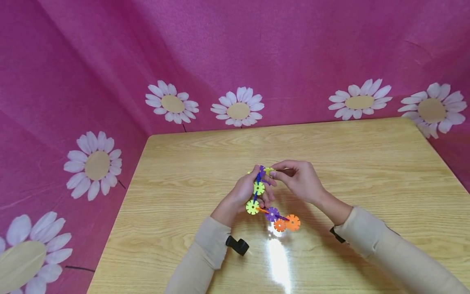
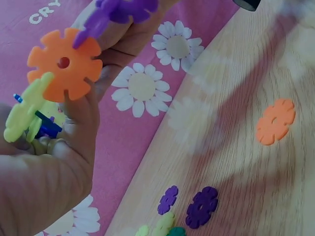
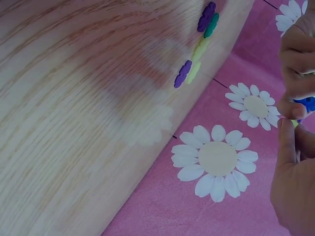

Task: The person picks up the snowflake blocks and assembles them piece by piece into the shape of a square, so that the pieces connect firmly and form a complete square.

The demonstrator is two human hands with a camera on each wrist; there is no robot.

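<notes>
My left hand point(image 1: 244, 188) holds a chain of notched plastic discs, its thumb near a purple disc point(image 1: 262, 170) at the top. Thumb and fingertips of my right hand point(image 1: 304, 183) pinch a yellow disc point(image 1: 268, 170) right at that purple one. Below, the chain runs through blue discs set edge-on, a yellow-green disc point(image 1: 258, 188) and a lower yellow-green disc point(image 1: 252, 207). It then bends right past a violet disc point(image 1: 272, 214) to a large orange disc point(image 1: 293, 222). In the right wrist view, the hands meet at the right edge, where a blue disc point(image 3: 306, 103) shows between fingers.
In the left wrist view, a separate orange disc point(image 2: 275, 122) lies on the wooden table point(image 1: 176, 196). Purple discs point(image 2: 202, 207) with yellow and green ones lie near the table edge. A pink curtain with daisies point(image 1: 286, 53) stands behind the table. Black straps point(image 1: 237, 245) circle both wrists.
</notes>
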